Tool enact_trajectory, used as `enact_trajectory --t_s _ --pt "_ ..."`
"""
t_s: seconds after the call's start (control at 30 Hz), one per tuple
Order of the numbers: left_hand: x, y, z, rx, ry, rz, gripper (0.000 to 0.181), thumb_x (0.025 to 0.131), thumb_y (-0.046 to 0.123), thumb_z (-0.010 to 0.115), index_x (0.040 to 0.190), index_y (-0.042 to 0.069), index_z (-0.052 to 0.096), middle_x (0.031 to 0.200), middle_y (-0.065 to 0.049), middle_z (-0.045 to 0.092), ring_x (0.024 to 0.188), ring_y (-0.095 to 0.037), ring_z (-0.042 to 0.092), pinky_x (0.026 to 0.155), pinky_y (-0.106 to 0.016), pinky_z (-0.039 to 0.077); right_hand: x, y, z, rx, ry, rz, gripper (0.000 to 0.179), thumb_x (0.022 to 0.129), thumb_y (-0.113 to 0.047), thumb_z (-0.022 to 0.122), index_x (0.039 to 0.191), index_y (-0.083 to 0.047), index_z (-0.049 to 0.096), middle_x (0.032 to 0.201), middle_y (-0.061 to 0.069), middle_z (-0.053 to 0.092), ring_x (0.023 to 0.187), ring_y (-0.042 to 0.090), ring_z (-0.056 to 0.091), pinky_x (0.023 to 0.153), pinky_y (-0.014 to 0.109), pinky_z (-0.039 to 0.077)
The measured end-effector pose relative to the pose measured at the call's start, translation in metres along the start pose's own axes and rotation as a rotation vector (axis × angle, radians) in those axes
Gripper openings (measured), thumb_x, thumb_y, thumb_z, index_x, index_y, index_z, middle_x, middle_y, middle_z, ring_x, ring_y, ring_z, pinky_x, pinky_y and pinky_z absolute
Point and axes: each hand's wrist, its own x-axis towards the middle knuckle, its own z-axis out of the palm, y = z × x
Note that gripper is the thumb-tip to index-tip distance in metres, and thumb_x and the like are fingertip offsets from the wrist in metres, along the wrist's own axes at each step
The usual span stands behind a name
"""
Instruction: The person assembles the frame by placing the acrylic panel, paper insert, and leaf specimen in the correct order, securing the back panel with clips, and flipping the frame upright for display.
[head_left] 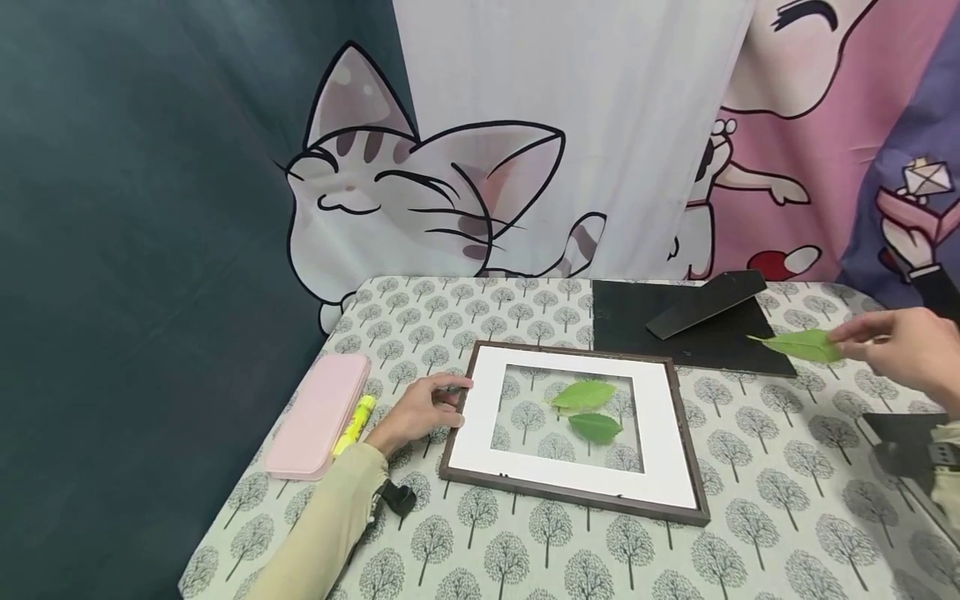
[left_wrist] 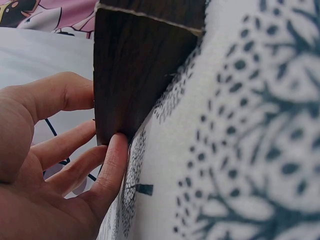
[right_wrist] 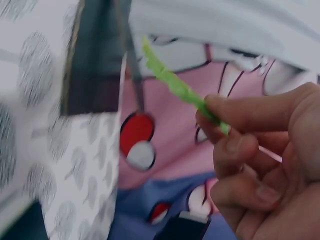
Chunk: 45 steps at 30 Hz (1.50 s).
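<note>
My right hand (head_left: pixel 907 350) pinches a green leaf (head_left: pixel 802 344) by one end, raised at the table's right side. In the right wrist view, the leaf (right_wrist: pixel 172 82) appears nearly edge-on, between thumb and fingers. A dark brown picture frame (head_left: pixel 577 497) with a white mat (head_left: pixel 480 433) lies flat on the table. Within the mat's window are two more leaves, a lighter one (head_left: pixel 585 394) above a darker one (head_left: pixel 595 427). My left hand (head_left: pixel 423 408) rests against the frame's left edge. The left wrist view shows its fingertips touching the frame's dark side (left_wrist: pixel 135 65).
Left of the frame are a pink case (head_left: pixel 318 417) and a yellow highlighter (head_left: pixel 354 425). A black backing board (head_left: pixel 622 308) with a raised stand flap (head_left: pixel 708 302) lies behind it. Another dark panel (head_left: pixel 900 433) sits at the right edge. A cartoon-print curtain (head_left: pixel 525 75) hangs behind the table.
</note>
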Motion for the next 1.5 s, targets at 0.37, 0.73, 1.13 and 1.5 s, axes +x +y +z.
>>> enact_trajectory --t_s 0.37,0.73,1.13,1.5 --pt "0.001 0.003 -0.002 -0.007 -0.002 -0.009 0.062 0.072 0.0 0.081 0.127 0.027 0.068 0.123 -0.005 0.062 0.098 -0.017 0.064 0.085 -0.03 0.059 -0.006 -0.063 0.039 0.298 -0.198 -0.146 0.027 0.093 -0.025 0.072 0.114 -0.008 0.071 0.079 -0.01 0.069 0.067 0.009 0.06 0.059 0.026 0.051" --pt "0.002 0.004 -0.002 -0.007 -0.012 0.007 0.061 0.073 0.0 0.081 0.128 0.025 0.068 0.131 -0.005 0.06 0.102 -0.019 0.065 0.087 -0.03 0.059 -0.005 -0.117 0.078 0.391 -0.332 -0.32 0.016 0.089 -0.009 0.072 0.104 -0.01 0.074 0.083 0.003 0.072 0.062 0.009 0.056 0.055 0.026 0.05" --pt "0.0 0.003 -0.003 0.009 -0.004 0.006 0.06 0.074 0.001 0.08 0.127 0.025 0.068 0.121 -0.006 0.063 0.099 -0.018 0.063 0.084 -0.03 0.058 0.007 -0.185 0.106 0.384 -0.562 -0.582 0.019 0.091 0.0 0.067 0.098 -0.016 0.075 0.093 0.003 0.073 0.061 0.005 0.053 0.053 0.022 0.046" --pt "0.001 -0.001 -0.001 0.003 -0.005 0.016 0.06 0.074 0.002 0.08 0.129 0.023 0.068 0.127 -0.007 0.062 0.105 -0.02 0.06 0.082 -0.026 0.056 0.016 -0.252 0.134 0.188 -0.643 -0.812 0.03 0.084 0.008 0.059 0.094 -0.014 0.077 0.089 -0.001 0.073 0.062 0.002 0.05 0.063 0.019 0.049"
